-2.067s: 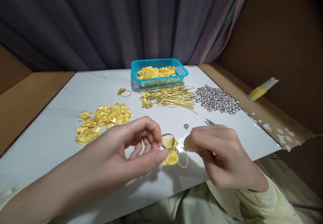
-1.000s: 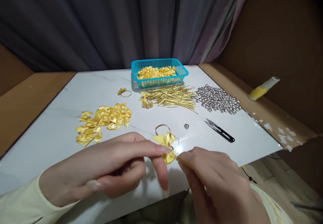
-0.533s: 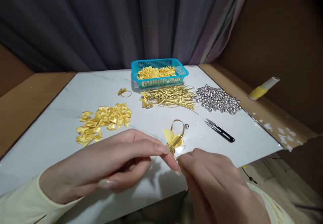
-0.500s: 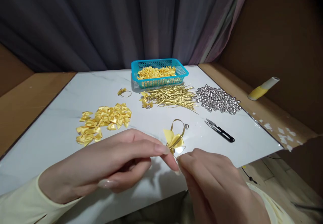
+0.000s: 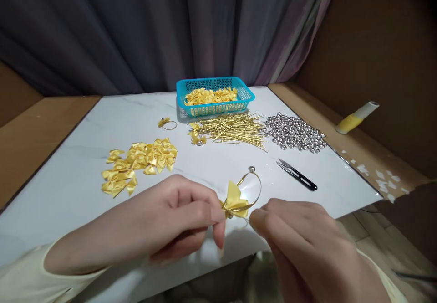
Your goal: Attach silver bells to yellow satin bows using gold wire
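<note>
Between my hands is a yellow ribbon bow with a looped gold cord and a small silver bell at its underside. My left hand pinches the bow's left side between thumb and forefinger. From the right, my right hand pinches a thin end of the gold cord, drawn out from the bow; its fingertips are partly hidden. A loose silver bell lies on the table just behind the loop.
Loose yellow bows lie at the left. A blue basket of bows stands behind gold cords. Silver bells are heaped at right, with black thread snips nearer. A finished-looking looped bow lies at back left.
My right hand has moved right, drawing the cord end away from the bow. The bow has turned, its loop now leaning right, and my left fingers have curled closer around it.
</note>
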`<state>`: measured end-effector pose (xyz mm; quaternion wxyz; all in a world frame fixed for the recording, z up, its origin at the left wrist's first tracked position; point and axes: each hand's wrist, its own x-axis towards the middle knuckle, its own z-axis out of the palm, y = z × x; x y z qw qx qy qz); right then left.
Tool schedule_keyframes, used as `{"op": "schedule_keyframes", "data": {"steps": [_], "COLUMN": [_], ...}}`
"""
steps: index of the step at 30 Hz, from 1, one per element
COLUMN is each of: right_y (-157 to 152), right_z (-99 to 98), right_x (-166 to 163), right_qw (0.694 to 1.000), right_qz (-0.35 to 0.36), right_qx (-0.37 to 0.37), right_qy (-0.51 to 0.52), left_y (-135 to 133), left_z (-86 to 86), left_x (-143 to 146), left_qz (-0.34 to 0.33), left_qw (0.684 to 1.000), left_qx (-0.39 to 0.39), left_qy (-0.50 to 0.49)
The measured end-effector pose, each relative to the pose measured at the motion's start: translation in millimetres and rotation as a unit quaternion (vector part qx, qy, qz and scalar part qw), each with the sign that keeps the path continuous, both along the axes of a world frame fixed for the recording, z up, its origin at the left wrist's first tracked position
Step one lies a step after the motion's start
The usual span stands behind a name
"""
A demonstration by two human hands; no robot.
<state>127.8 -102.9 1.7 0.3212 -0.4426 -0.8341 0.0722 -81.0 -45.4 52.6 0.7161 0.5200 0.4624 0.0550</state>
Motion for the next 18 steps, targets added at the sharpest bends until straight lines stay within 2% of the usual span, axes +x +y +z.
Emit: {"op": "schedule_keyframes", "data": {"steps": [11,18], "right_y": [10,16], "right_z": [12.4,16.8], "right_x": [8,8], "right_qw": [0.991,0.991], "right_qz": [0.047,0.062], "right_qx": [0.063,0.063], "right_qy": [-0.107,-0.103], "left_y": [-1,-3], "left_z": [-2.5,4.6], "left_x": [-2,-2], "left_qz": [-0.082,-0.098], "left_qw": [0.996,0.990], "left_qx": [0.029,0.076], "left_qy": [0.005,0.065]}}
